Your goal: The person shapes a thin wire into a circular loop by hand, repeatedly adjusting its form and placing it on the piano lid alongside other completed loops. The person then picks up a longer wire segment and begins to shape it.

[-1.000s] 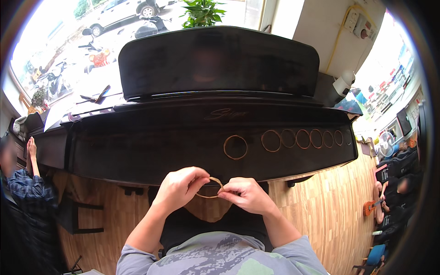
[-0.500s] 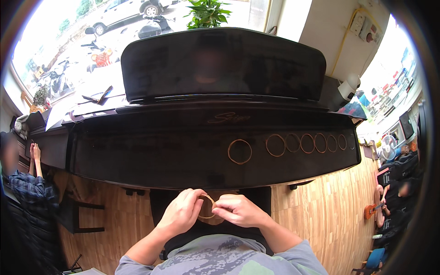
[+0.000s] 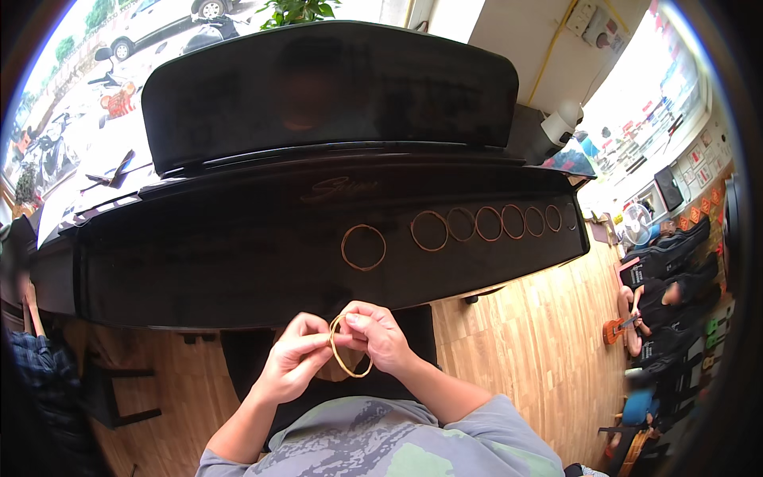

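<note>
In front of my lap, just off the near edge of the piano, a coil of thin golden wire (image 3: pixel 347 371) is held between both hands. My left hand (image 3: pixel 292 358) pinches its left side with thumb and fingers. On the upper right part of the loop, my right hand (image 3: pixel 380 338) is closed, its fingertips close to those of the left. One larger separate wire coil (image 3: pixel 342 248) lies on the black piano top beyond my hands. To its right, several more wire coils (image 3: pixel 412 234) lie in a row, getting smaller toward the right end.
A tall black panel (image 3: pixel 334 95) rises behind the black piano (image 3: pixel 214 262). At its right end stands a white device (image 3: pixel 562 121). A person in a checked sleeve (image 3: pixel 36 358) is at the far left; another holds a small guitar (image 3: pixel 613 331) on the right.
My view has swung, so the piano and coils appear farther left and higher. Both hands have shifted their grip on the held coil, and it now hangs as a narrower, tilted loop.
</note>
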